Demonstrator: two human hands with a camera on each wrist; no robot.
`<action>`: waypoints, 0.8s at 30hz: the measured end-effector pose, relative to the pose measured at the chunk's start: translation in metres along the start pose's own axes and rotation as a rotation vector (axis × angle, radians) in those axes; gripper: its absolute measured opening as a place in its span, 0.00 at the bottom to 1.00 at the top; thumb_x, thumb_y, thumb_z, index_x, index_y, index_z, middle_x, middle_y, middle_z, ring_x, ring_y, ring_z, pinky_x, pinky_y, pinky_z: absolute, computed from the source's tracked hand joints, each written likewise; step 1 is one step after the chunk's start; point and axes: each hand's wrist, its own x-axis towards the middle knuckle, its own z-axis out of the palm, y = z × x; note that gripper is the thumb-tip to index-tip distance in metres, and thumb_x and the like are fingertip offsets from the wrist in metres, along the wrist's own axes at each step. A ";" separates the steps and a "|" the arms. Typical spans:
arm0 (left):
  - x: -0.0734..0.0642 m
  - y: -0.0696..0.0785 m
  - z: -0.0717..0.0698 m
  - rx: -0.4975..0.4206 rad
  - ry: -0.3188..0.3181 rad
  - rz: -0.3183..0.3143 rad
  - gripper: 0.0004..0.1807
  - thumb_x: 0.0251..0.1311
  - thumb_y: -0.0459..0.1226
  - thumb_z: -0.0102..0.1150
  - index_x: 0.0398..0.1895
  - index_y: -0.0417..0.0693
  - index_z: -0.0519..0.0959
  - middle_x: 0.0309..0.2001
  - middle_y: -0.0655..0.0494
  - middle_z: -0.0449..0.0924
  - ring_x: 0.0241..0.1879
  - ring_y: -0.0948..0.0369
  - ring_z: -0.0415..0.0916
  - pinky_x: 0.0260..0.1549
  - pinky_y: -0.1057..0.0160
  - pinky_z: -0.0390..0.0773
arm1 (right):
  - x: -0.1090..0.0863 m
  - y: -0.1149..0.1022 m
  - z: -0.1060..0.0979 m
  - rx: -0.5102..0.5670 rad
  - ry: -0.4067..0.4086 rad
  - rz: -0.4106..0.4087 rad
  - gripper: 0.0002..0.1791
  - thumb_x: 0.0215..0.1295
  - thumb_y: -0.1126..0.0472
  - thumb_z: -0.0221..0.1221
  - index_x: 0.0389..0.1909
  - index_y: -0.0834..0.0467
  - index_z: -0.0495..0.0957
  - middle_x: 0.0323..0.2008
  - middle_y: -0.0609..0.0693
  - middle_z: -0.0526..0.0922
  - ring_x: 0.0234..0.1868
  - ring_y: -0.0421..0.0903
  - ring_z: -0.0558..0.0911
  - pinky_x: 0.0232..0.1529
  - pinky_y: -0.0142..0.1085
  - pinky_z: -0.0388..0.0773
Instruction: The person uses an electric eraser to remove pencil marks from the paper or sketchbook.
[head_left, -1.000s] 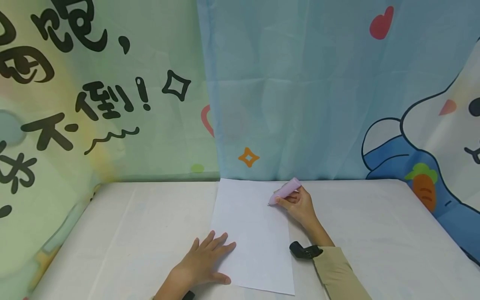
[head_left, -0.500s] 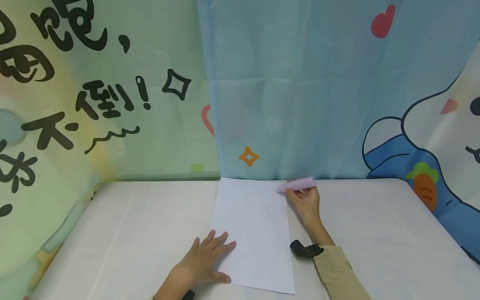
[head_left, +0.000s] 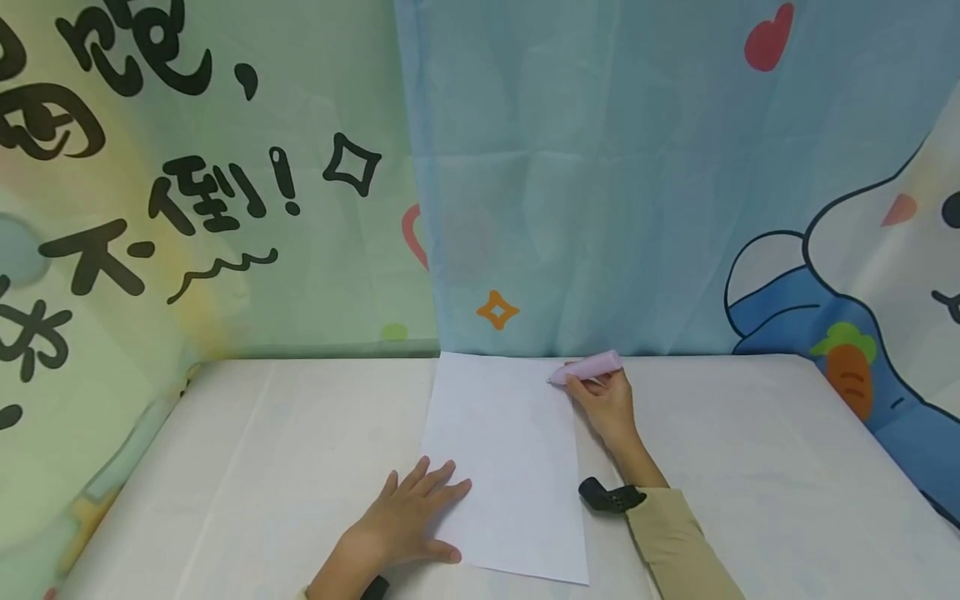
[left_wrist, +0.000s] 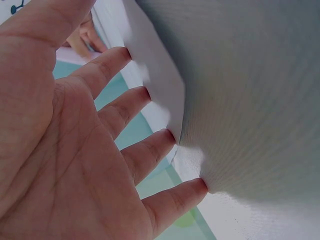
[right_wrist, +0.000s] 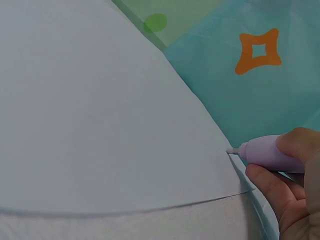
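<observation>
A sheet of white paper (head_left: 502,475) lies on the white table, its far edge by the backdrop. Near its far right corner, my right hand (head_left: 609,408) pinches a thick lilac pen-shaped tool (head_left: 592,367). In the right wrist view the tool's thin metal tip (right_wrist: 233,151) is right at the paper's far edge, close to the corner. My left hand (head_left: 408,517) rests palm down with spread fingers over the paper's lower left edge. The left wrist view shows some fingertips (left_wrist: 162,136) at the sheet's edge and the little finger on the tablecloth. No drawn marks show on the paper.
White cloth covers the table (head_left: 315,433). Behind it hangs a printed fabric backdrop (head_left: 570,208), green on the left and blue on the right, with characters and a cartoon animal. A black wrist camera (head_left: 611,498) sits on the right wrist, by the sheet's right edge.
My right hand has moved the lilac tool away from me and rightward to the paper's far right corner, then slightly back left, its barrel now lower. My left hand stays in place.
</observation>
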 end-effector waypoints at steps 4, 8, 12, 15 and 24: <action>0.000 0.000 -0.001 -0.009 -0.004 -0.003 0.45 0.49 0.53 0.70 0.72 0.55 0.65 0.74 0.48 0.58 0.74 0.41 0.49 0.64 0.30 0.52 | 0.000 0.001 0.000 -0.009 -0.005 -0.030 0.22 0.58 0.81 0.59 0.51 0.78 0.62 0.47 0.79 0.76 0.34 0.27 0.81 0.38 0.19 0.78; 0.000 0.001 -0.001 -0.016 -0.008 -0.005 0.45 0.49 0.53 0.69 0.72 0.55 0.65 0.74 0.48 0.58 0.74 0.42 0.49 0.64 0.30 0.52 | 0.000 0.002 0.000 -0.016 0.007 -0.050 0.21 0.57 0.81 0.59 0.50 0.78 0.63 0.46 0.79 0.77 0.34 0.28 0.81 0.39 0.19 0.77; 0.000 0.001 -0.001 -0.009 -0.010 -0.007 0.45 0.49 0.53 0.69 0.72 0.55 0.65 0.74 0.48 0.58 0.74 0.42 0.49 0.64 0.30 0.52 | 0.000 0.002 0.000 -0.028 0.001 -0.046 0.22 0.56 0.81 0.60 0.50 0.78 0.63 0.46 0.78 0.77 0.33 0.26 0.80 0.38 0.18 0.77; 0.000 0.001 -0.001 -0.004 -0.010 -0.011 0.45 0.49 0.54 0.69 0.72 0.55 0.65 0.74 0.48 0.58 0.74 0.42 0.49 0.64 0.30 0.52 | 0.000 0.003 -0.001 -0.039 -0.006 -0.043 0.22 0.57 0.81 0.60 0.50 0.79 0.62 0.46 0.79 0.75 0.33 0.23 0.78 0.38 0.17 0.76; 0.001 0.001 -0.001 0.003 -0.010 -0.016 0.45 0.49 0.54 0.70 0.72 0.56 0.65 0.74 0.49 0.58 0.74 0.42 0.49 0.65 0.31 0.53 | 0.000 0.003 -0.001 -0.011 0.004 -0.059 0.23 0.56 0.81 0.61 0.51 0.79 0.63 0.47 0.80 0.76 0.33 0.23 0.78 0.37 0.16 0.75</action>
